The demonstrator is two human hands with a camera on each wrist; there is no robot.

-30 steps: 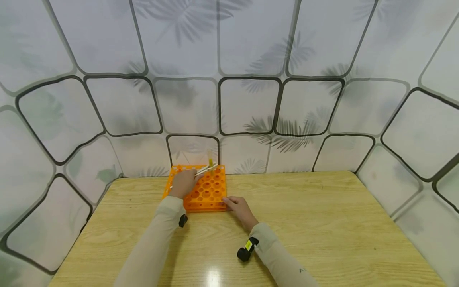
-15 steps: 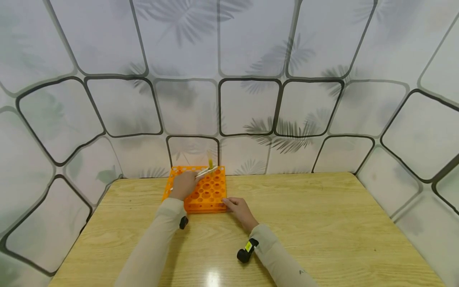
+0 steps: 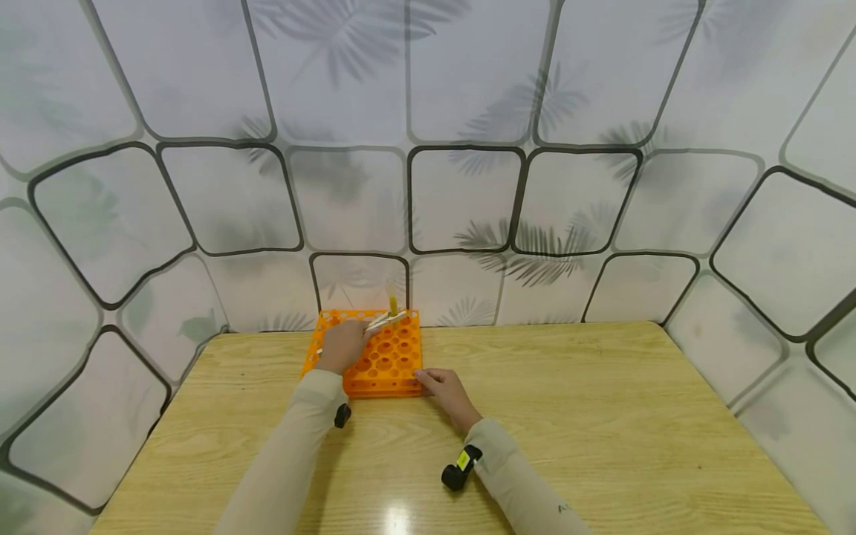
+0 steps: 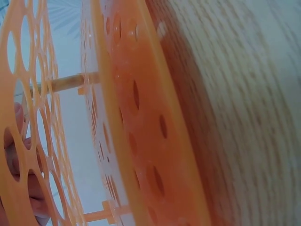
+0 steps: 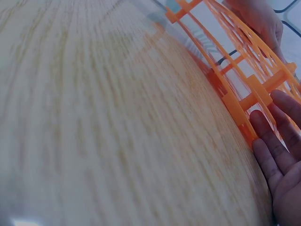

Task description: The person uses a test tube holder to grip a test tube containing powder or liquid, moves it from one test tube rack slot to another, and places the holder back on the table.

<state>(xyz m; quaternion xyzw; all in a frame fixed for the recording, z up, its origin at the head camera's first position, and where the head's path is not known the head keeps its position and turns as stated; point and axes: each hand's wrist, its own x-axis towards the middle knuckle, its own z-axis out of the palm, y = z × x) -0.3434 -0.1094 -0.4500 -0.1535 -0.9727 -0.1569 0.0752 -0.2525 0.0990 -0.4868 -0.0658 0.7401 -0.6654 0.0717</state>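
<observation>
Hardly anything is changing since half a second ago: the left hand is pinching tweezers at the yellowish tube by the orange rack's far right part, the right hand is touching its near right corner with straight fingers, so the work is seemingly pausing.
</observation>
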